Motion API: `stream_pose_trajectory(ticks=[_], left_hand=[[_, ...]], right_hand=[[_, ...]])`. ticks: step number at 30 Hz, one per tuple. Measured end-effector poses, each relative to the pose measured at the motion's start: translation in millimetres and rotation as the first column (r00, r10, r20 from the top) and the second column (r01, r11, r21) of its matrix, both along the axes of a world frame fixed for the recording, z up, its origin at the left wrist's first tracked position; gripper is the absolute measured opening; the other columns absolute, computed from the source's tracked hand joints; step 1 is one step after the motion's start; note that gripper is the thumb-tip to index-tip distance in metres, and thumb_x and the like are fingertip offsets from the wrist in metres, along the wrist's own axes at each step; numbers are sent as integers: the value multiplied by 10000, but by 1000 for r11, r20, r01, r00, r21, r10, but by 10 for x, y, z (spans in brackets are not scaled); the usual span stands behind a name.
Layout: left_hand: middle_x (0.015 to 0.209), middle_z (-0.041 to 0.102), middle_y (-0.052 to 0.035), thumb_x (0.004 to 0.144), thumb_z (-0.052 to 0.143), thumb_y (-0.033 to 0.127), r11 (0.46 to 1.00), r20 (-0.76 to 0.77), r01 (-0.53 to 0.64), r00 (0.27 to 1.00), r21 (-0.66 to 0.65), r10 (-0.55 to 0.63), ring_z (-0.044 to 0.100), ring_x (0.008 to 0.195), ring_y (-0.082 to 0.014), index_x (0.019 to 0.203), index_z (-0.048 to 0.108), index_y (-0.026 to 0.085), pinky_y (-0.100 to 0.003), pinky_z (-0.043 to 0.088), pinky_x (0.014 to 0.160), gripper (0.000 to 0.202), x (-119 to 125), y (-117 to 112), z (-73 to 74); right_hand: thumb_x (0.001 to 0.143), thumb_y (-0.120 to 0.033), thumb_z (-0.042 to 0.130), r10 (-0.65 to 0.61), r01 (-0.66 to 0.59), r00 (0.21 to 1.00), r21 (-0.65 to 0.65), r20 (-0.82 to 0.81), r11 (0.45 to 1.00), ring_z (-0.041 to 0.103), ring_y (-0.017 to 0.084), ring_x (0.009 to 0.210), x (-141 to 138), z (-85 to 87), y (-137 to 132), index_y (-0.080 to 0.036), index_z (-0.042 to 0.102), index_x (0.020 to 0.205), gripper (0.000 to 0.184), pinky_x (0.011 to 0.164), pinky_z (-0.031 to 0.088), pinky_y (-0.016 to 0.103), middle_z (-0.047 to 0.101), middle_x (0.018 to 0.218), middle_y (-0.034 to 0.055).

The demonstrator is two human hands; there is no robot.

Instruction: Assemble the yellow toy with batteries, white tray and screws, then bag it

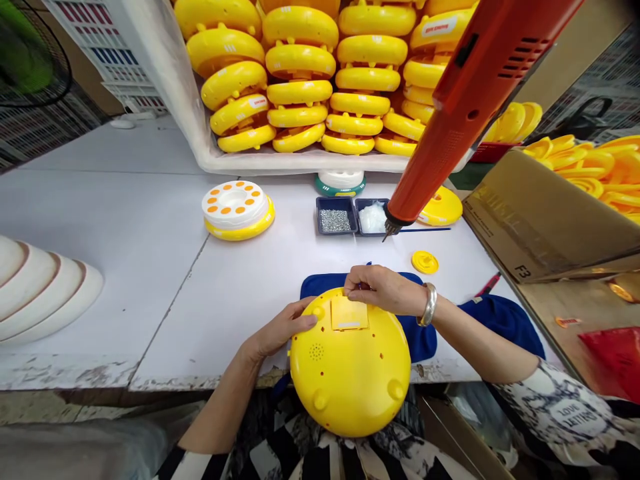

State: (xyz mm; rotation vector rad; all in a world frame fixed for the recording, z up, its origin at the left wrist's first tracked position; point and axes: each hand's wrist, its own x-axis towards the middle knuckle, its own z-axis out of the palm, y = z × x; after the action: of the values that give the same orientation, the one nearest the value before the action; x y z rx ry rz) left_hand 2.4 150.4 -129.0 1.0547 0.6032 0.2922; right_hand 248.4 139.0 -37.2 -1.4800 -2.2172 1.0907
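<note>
A round yellow plastic housing (353,383) leans at the table's front edge, its underside with screw holes, round feet and a speaker grille facing me. My left hand (285,325) grips its upper left rim, thumb on the face. With fingers pinched together, my right hand (383,288) is at the top edge of the rectangular battery cover (349,312); whatever the fingertips hold is hidden. Beneath the housing's upper part lies a blue cloth (320,285). An orange electric screwdriver (445,127) hangs above my right hand, its bit pointing down, touched by neither hand.
Behind are small trays of screws (335,220) and white grease-like stuff (373,217). A white crate (310,162) holds stacked yellow housings. A white-and-yellow toy part (237,210) stands left of centre. At right are a small yellow disc (425,262) and a cardboard box (530,220) of yellow parts.
</note>
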Motion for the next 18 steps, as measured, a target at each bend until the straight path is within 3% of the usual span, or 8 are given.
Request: stream_pose_trajectory(ticks=[9,18], left_hand=[[1100,643,-117,793,677,450,999,11,-33,999,-18,33,624,868,-218,1313,501,152,-318,500,760,624,14,-13,1],[1060,646,-115,780,686,461,999,-5,-47,999,-12,47,626,861,-230,1289,516,147,-330,506,751,622,21,-33,19]], right_hand=[[848,-170,561,60,-59,997,-44,37,997,476,91,626,13,13,73,-132,609,788,86,611,356,223,599,736,11],[853,-164,551,46,-46,999,27,18,999,494,120,717,26,-40,2,-152,581,810,54,663,356,244,605,837,28]])
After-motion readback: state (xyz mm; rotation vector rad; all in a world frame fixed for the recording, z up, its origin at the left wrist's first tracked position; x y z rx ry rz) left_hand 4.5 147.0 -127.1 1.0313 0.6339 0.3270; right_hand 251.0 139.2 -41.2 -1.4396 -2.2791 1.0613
